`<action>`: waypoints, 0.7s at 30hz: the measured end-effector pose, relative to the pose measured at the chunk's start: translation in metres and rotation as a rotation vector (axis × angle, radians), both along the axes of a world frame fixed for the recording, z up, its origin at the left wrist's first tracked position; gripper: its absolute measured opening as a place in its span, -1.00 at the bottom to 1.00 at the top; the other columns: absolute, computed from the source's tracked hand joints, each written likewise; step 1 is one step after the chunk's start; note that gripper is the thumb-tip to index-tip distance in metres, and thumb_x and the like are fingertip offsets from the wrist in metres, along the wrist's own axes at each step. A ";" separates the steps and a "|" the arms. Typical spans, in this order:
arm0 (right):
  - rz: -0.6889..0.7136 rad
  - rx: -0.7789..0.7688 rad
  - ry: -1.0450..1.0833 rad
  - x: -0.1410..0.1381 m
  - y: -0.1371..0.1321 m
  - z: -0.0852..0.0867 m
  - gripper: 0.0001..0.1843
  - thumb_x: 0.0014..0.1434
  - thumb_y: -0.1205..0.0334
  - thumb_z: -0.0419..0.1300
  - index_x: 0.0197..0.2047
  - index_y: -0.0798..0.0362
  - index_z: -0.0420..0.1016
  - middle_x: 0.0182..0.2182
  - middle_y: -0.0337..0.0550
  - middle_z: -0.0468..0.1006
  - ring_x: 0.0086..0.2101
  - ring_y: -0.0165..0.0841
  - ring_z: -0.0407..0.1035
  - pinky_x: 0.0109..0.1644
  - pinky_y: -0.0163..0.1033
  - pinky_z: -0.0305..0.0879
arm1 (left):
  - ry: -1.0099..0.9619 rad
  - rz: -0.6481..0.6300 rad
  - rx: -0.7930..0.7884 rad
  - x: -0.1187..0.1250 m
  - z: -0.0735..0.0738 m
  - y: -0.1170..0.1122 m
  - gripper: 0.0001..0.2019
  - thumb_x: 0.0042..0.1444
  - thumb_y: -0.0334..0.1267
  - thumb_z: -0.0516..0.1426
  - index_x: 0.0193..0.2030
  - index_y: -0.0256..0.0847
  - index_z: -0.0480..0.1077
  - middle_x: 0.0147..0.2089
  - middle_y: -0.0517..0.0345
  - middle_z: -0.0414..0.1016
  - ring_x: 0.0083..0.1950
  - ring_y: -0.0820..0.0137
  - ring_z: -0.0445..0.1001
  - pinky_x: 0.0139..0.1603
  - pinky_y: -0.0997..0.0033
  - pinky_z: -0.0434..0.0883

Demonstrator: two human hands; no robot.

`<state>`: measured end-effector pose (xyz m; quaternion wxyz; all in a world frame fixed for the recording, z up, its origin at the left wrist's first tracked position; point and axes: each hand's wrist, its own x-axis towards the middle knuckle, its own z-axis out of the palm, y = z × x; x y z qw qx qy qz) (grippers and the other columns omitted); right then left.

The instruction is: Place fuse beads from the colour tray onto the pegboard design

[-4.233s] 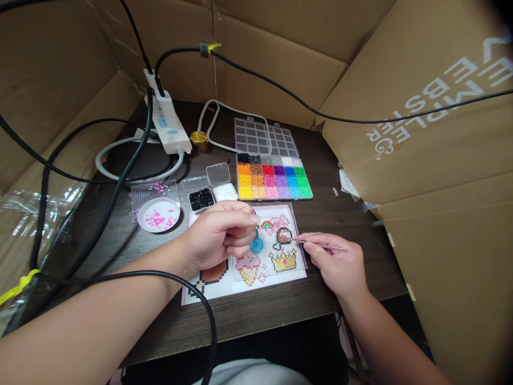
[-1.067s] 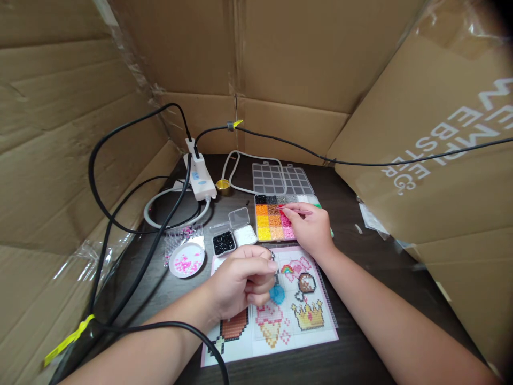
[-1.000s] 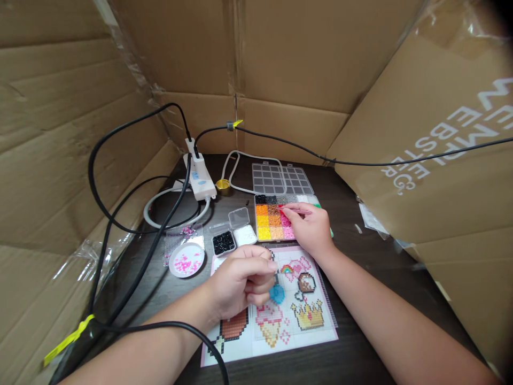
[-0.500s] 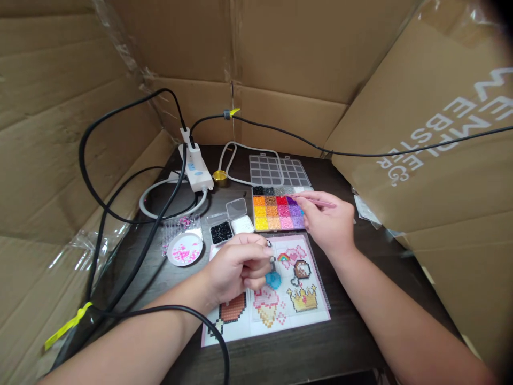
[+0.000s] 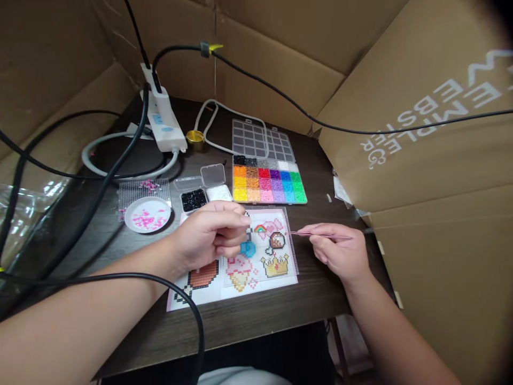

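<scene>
My left hand (image 5: 212, 232) hovers over a printed pattern sheet (image 5: 290, 277), its fingers curled closed. Whatever those fingers hold, if anything, is hidden. Pinched in my right hand (image 5: 340, 254) are thin pink tweezers (image 5: 306, 234), pointing left. Their tips are close to the right edge of a clear pegboard (image 5: 292, 240) lying on the sheet; I cannot tell whether they grip a bead. The sheet shows pixel pictures, including a crown (image 5: 276, 266) and an ice cream (image 5: 239, 270). Behind it lies a bead box (image 5: 276, 184) of many colours.
Small open boxes hold black beads (image 5: 194, 200) and white beads (image 5: 219, 193). A white dish (image 5: 148, 230) with pink beads rests on another pegboard (image 5: 125, 188). A power strip (image 5: 166, 120) and black cables (image 5: 108, 179) occupy the left. Cardboard walls (image 5: 276, 69) surround the table.
My right hand has drawn back from the bead box towards me, bringing the tweezers beside the sheet. My left hand stays closed over the sheet. The view has tilted down and shifted right.
</scene>
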<state>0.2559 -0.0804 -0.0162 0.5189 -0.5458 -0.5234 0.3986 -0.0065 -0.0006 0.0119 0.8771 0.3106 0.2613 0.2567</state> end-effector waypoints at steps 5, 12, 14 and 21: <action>0.048 -0.054 0.013 0.000 0.003 -0.014 -0.90 0.11 0.20 0.37 -0.36 0.05 0.66 -0.28 0.01 0.71 -0.73 -0.55 0.21 -0.73 -0.34 0.16 | 0.020 -0.001 -0.008 0.001 0.002 0.001 -0.54 -0.05 -0.37 0.26 -0.64 -0.19 -0.01 -0.66 0.36 -0.14 -0.65 0.63 -0.11 -0.64 0.56 -0.10; 0.150 -0.058 -0.033 0.002 0.004 -0.012 -0.94 0.09 0.25 0.37 -0.40 0.02 0.67 -0.31 -0.05 0.71 -0.72 -0.54 0.24 -0.70 -0.34 0.18 | 0.016 -0.006 -0.030 -0.001 0.001 0.001 -0.54 -0.06 -0.38 0.27 -0.64 -0.19 -0.02 -0.66 0.35 -0.15 -0.65 0.64 -0.10 -0.65 0.58 -0.08; 0.157 -0.069 -0.044 0.001 0.005 -0.011 -0.95 0.09 0.25 0.38 -0.39 0.02 0.68 -0.32 -0.04 0.71 -0.72 -0.53 0.23 -0.70 -0.34 0.17 | 0.007 -0.003 -0.032 -0.001 0.001 0.001 -0.53 -0.07 -0.39 0.27 -0.65 -0.19 -0.02 -0.66 0.36 -0.15 -0.66 0.64 -0.09 -0.65 0.59 -0.07; 0.161 -0.080 -0.005 0.000 0.007 -0.010 -0.98 0.07 0.29 0.38 -0.39 0.01 0.69 -0.33 -0.06 0.72 -0.73 -0.55 0.23 -0.71 -0.36 0.15 | 0.008 0.005 -0.023 0.001 0.001 0.000 -0.53 -0.07 -0.39 0.27 -0.65 -0.20 -0.02 -0.65 0.36 -0.16 -0.65 0.65 -0.09 -0.66 0.62 -0.04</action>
